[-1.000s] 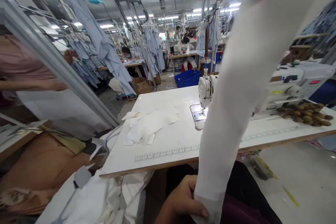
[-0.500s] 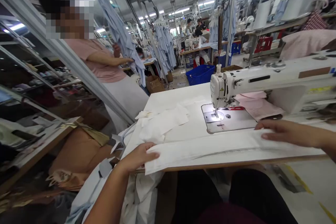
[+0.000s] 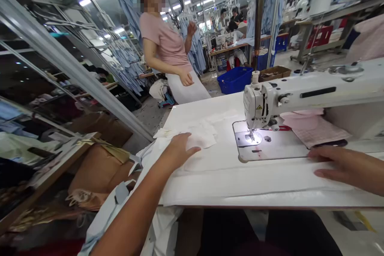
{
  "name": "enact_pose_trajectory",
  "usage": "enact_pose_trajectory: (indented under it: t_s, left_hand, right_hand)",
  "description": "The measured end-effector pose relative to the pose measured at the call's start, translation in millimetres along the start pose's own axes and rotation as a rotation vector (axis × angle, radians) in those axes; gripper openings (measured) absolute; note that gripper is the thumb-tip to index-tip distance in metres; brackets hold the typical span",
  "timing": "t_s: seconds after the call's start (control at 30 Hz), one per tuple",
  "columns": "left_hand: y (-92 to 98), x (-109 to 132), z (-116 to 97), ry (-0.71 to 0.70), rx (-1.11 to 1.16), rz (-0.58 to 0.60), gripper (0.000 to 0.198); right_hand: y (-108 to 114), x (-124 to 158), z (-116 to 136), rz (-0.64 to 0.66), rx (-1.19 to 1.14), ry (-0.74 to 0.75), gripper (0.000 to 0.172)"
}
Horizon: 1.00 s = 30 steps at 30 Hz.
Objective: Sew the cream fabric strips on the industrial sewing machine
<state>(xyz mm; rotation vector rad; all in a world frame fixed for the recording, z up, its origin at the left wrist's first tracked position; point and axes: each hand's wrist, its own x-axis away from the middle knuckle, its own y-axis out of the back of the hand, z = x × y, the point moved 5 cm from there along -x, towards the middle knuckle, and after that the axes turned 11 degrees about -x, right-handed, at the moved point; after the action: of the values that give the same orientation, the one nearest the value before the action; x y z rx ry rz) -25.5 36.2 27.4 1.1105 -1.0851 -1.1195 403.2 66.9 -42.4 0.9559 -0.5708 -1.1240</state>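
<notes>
- Moved up the table from the cloth's near edge: left hand (image 3: 180,148), spread open, palm down, gripping nothing, fingertips against cut white fabric pieces (image 3: 204,136)
- Right hand (image 3: 339,164) open and flat, no grip, resting on long white fabric panel (image 3: 240,182)
- Panel lying along sewing table's (image 3: 195,112) near edge, just below industrial sewing machine (image 3: 261,106)

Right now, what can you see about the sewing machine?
The sewing machine is white and looks like painted metal, with a long arm stretching right and a small yellow warning sticker on its head. Its needle points down at a shiny, lit metal plate set into the table. Pink fabric lies beside the plate, under the arm, and white cloth lies just in front.
</notes>
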Motion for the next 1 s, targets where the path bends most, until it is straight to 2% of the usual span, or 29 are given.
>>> enact_pose_trajectory:
  t_s: [0.1,0.2,0.3,0.37,0.53,0.6,0.77,0.9,1.0]
  left_hand:
    - [-19.8,-31.7,-11.9,0.018,-0.105,0.066,0.087]
    - [-31.3,-41.3,-12.7,-0.033,-0.121,0.121,0.088]
    - [-30.3,-37.9,-8.6,-0.117,-0.118,0.154,0.086]
    - [-26.4,-38.5,-6.8,-0.159,-0.112,0.177,0.092]
    - [-22.9,-56.1,-15.0,-0.245,-0.029,0.234,0.108]
    - [-23.3,-60.5,-20.5,-0.271,0.043,0.207,0.099]
    - [-27.8,-53.9,-22.6,-0.212,0.176,0.14,0.042]
    - [-27.0,-45.2,-11.5,-0.12,0.314,0.032,0.038]
    - [-20.9,-41.9,13.7,-0.035,0.487,-0.115,0.039]
  right_hand:
    - [-6.5,5.1,10.9,0.051,-0.075,0.135,0.046]
    - [-7.7,8.8,23.2,0.037,-0.102,0.166,0.045]
    - [-10.8,10.7,23.9,0.003,-0.141,0.139,0.045]
    - [-14.3,11.8,18.5,-0.021,-0.156,0.148,0.044]
    - [-25.1,17.8,3.5,-0.064,-0.109,0.226,0.036]
    - [-28.0,21.4,2.6,-0.087,-0.081,0.258,0.034]
    - [-28.8,26.7,14.4,-0.135,-0.068,0.331,0.031]
    - [-27.4,26.3,23.4,-0.138,-0.057,0.345,0.031]
    - [-28.2,27.3,21.5,-0.135,-0.038,0.346,0.031]
